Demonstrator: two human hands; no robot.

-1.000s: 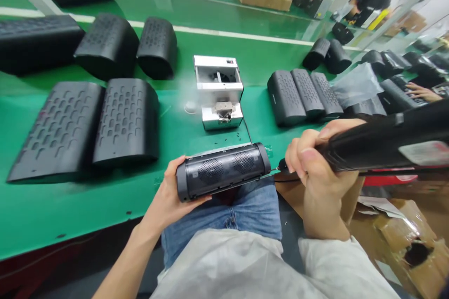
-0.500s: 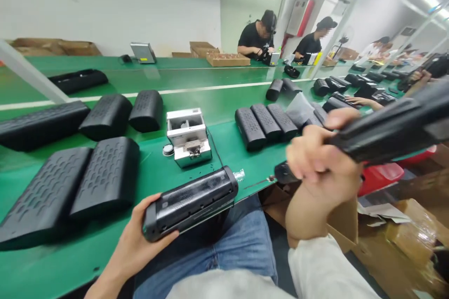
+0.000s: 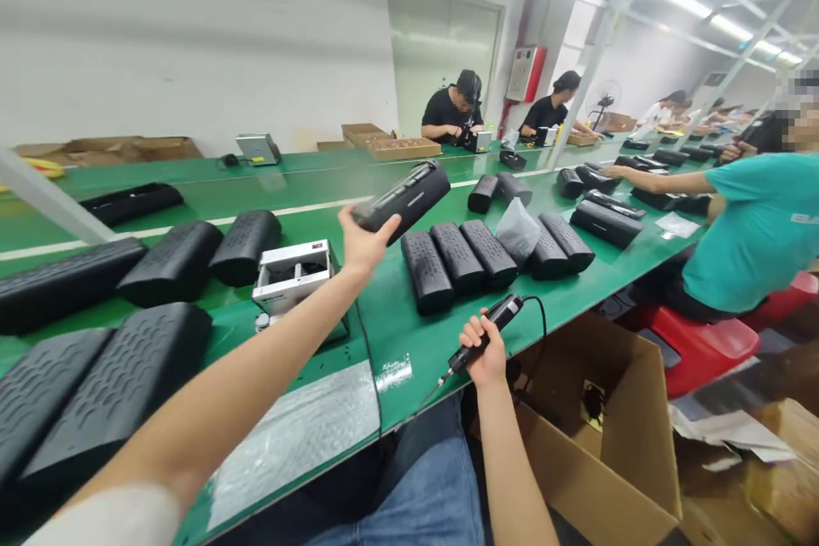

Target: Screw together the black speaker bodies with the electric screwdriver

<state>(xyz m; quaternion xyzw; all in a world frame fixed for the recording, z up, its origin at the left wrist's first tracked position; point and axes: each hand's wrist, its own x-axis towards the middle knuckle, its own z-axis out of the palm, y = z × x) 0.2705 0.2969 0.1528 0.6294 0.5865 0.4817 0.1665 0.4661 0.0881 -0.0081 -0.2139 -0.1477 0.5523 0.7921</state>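
Observation:
My left hand (image 3: 366, 237) is stretched out over the bench, gripping one end of a black portable speaker (image 3: 415, 198) that is raised and tilted above the green surface. Closed round a black electric screwdriver (image 3: 501, 316) is my right hand (image 3: 485, 350), close to the bench's front edge. The screwdriver's bit points down and left, and a cord runs from its back end. Just right of the held speaker stand several black speaker housings (image 3: 428, 273) with a dimpled pattern. The silver screw feeder (image 3: 294, 273) sits left of my left forearm, partly hidden by it.
Larger dimpled black housings (image 3: 128, 392) lie at the left. A clear plastic bag (image 3: 518, 230) rests among the right-hand housings. Below the bench edge is an open cardboard box (image 3: 601, 435). A co-worker in a teal shirt (image 3: 761, 222) sits at the right; others work across the bench.
My left hand has lifted the speaker from the front edge and carried it forward over the bench. My right hand has moved lower and left with the screwdriver. The view has tipped up and turned right.

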